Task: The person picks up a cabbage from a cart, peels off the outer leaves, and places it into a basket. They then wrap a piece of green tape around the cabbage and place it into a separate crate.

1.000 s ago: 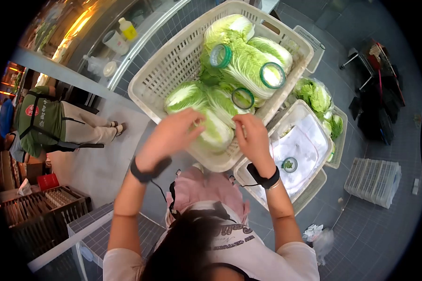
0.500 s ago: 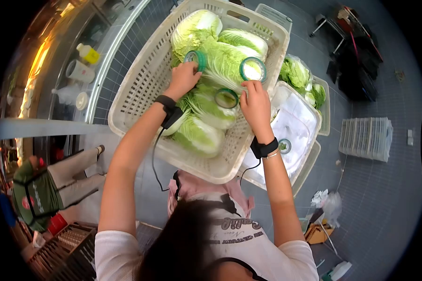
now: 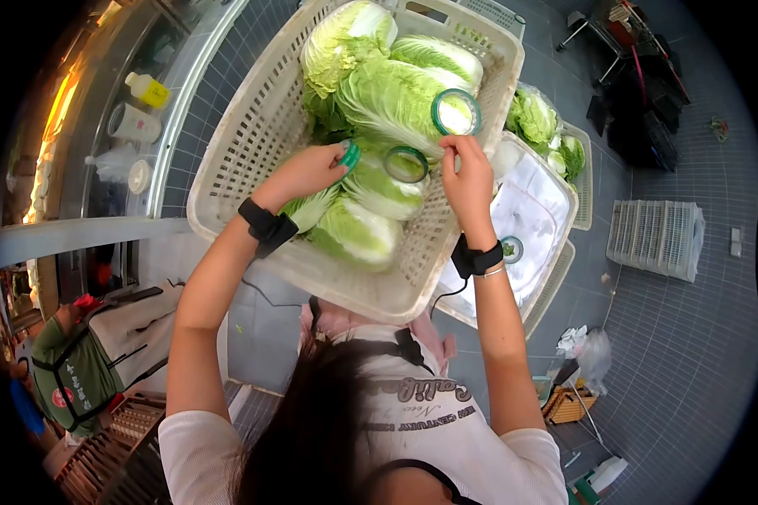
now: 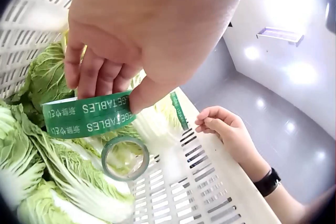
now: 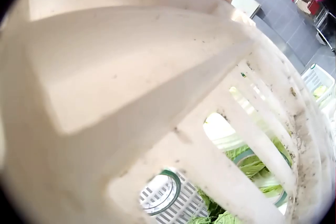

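The left hand (image 3: 307,175) (image 4: 136,29) grips a green tape roll (image 3: 350,155) (image 4: 89,116) printed "VEGETABLES", its thumb on one side and fingers on the other, above the cabbages. A second roll (image 3: 406,164) (image 4: 125,158) lies on a lower cabbage (image 3: 358,231), and a third (image 3: 456,112) on an upper cabbage (image 3: 392,97). Beside the basket's right rim, the right hand (image 3: 469,181) (image 4: 228,132) has loosely bent fingers and holds nothing visible. The basket wall (image 5: 126,77) fills most of the right wrist view, with rolls and leaves showing through its slots.
Right of the large basket (image 3: 219,181) stands a smaller crate with a white liner (image 3: 526,215) and a roll inside. Leafy heads (image 3: 532,118) lie beyond it. Stacked white crates (image 3: 655,238) are on the floor; a person in green (image 3: 76,379) is at lower left.
The left hand has taken the roll off the upper left cabbage and brought it down towards the wearer. The right hand, earlier over the lower cabbages, has moved up beside the rim.
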`<state>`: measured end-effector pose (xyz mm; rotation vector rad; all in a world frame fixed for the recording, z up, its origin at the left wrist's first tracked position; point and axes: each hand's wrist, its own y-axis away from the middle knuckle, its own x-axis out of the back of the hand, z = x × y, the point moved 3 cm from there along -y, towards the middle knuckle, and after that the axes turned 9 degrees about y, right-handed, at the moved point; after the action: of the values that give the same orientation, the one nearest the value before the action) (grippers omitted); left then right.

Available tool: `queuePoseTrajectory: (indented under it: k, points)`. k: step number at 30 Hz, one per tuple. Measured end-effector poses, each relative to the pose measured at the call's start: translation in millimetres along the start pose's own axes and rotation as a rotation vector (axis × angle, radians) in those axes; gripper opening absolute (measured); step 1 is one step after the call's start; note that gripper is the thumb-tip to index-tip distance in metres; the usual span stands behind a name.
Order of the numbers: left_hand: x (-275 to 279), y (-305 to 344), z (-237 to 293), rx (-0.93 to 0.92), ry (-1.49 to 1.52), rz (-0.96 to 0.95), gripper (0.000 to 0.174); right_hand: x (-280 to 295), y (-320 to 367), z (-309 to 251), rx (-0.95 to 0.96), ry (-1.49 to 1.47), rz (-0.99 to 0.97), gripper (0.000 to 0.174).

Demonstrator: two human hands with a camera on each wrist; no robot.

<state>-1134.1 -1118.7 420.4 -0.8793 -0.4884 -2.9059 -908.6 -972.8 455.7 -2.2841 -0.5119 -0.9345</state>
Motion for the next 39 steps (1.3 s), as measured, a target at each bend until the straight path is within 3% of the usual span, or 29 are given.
queuePoseTrajectory:
  k: [6,11,14,17,20,23,26,28,29,33,34,35,37,39]
  points:
    - [30,-22,60,-0.235,-0.14,0.269,0.021,0,-3,3,0.01,-0.024,0.023,0.01]
    - [52,-50,67,-0.401,-0.398,0.407,0.019,1,1,5,0.018,-0.057,0.058,0.014]
    - [39,-43,40,-0.093,-0.488,0.044,0.022,1,1,1,0.049,-0.001,0.035,0.017]
    - [14,-23,4,-0.03,-0.593,-0.05,0.023,2,2,-2,0.066,0.021,0.017,0.019]
    - [-20,-24,-62,0.077,-0.722,-0.446,0.024,6,5,0,0.068,0.043,0.07,0.021]
    - [-48,-20,-70,0.076,-0.664,-0.651,0.025,11,8,-10,0.181,0.225,0.175,0.023]
    - [-55,-42,-50,0.127,-0.558,-0.54,0.028,9,5,-11,0.237,0.283,0.208,0.026]
    - [-56,-58,-33,-0.007,-0.441,-0.188,0.032,9,7,-9,0.198,0.269,0.203,0.027]
    - [-54,-58,-13,-0.001,-0.365,-0.142,0.04,13,7,-10,0.185,0.266,0.162,0.028]
    - [-98,-86,-36,-0.199,-0.125,-0.071,0.026,-1,14,14,0.26,0.382,0.199,0.029]
    - [-121,-109,-64,-0.11,-0.125,0.095,0.022,-3,12,17,0.259,0.246,0.219,0.03]
    - [-121,-104,-59,0.017,-0.066,0.19,0.022,1,8,4,0.226,0.208,0.179,0.029]
    - [-122,-101,-49,0.041,-0.067,0.176,0.023,5,3,-7,0.137,0.227,0.06,0.026]
    - [-130,-108,-48,0.11,-0.093,0.016,0.026,3,2,-4,0.114,0.256,0.03,0.024]
